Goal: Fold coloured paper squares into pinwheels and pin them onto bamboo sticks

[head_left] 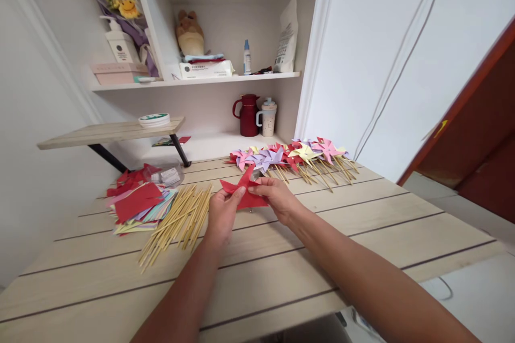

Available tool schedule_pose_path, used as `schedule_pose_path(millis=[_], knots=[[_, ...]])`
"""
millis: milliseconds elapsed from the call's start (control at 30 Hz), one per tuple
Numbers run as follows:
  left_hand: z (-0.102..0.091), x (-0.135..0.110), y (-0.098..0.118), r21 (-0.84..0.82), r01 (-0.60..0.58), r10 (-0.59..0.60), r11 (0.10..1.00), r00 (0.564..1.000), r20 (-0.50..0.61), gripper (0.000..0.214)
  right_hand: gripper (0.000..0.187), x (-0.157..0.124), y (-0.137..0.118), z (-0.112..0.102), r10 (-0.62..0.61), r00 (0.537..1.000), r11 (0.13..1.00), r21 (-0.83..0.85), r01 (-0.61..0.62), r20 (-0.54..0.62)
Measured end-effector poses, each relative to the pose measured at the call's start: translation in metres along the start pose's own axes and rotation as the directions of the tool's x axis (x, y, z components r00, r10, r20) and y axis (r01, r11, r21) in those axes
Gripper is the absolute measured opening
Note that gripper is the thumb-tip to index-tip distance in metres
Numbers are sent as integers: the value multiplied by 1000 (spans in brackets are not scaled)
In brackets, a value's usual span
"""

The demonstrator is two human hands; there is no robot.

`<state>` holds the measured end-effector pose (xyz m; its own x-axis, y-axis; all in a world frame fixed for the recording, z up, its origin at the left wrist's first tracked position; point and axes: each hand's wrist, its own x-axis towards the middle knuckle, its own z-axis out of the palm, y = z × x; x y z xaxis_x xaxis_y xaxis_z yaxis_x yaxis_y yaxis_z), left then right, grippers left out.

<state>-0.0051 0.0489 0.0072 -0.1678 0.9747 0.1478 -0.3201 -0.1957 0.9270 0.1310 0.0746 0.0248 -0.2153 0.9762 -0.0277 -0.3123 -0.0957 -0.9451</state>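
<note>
Both my hands hold a red paper piece (246, 193) above the middle of the wooden table (362, 236). It is partly folded, with one point sticking up. My left hand (222, 214) pinches its left corner and my right hand (274, 196) pinches its top edge near the centre. A pile of wooden sticks (177, 220) lies just left of my left hand. Beyond it lies a stack of coloured paper squares (139, 202), red on top. A row of finished paper pinwheels (293, 156) on sticks lies at the far side of the table.
A small clear plastic bag (167, 176) lies behind the paper stack. A low wooden shelf (108, 133) with a round tin stands at the back left. A red jug (247, 114) and a cup stand in the wall niche. The table's right edge drops to the floor.
</note>
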Motion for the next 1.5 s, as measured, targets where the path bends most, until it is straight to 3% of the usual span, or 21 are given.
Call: schedule_pose_path(millis=[100, 267, 467, 633, 867, 1167, 1500], knots=[[-2, 2, -1, -16, 20, -21, 1000, 999, -29, 41, 26, -1, -1, 0, -39, 999, 999, 28, 38, 6], [-9, 6, 1, -110, 27, -42, 994, 989, -140, 37, 19, 2, -9, -13, -294, 955, 955, -60, 292, -35], [-19, 13, 4, -180, 69, -121, 981, 948, -294, 33, 7, 3, -15, -24, -380, 909, 860, -297, 415, 170], [-17, 12, 5, -214, 127, -170, 968, 966, -197, 34, 15, 3, -10, -22, -396, 886, 723, -513, 462, 240], [-11, 4, -1, -116, 221, -217, 968, 975, 45, 37, 19, 6, -8, -24, -402, 873, 676, -554, 486, 276], [-14, 7, 0, -115, 221, -224, 969, 974, -22, 32, 21, -1, -14, -20, -382, 866, 691, -523, 500, 323], [-13, 5, 6, -192, 237, -240, 952, 971, 10, 31, 14, 0, -14, -21, -324, 885, 768, -453, 453, 335]])
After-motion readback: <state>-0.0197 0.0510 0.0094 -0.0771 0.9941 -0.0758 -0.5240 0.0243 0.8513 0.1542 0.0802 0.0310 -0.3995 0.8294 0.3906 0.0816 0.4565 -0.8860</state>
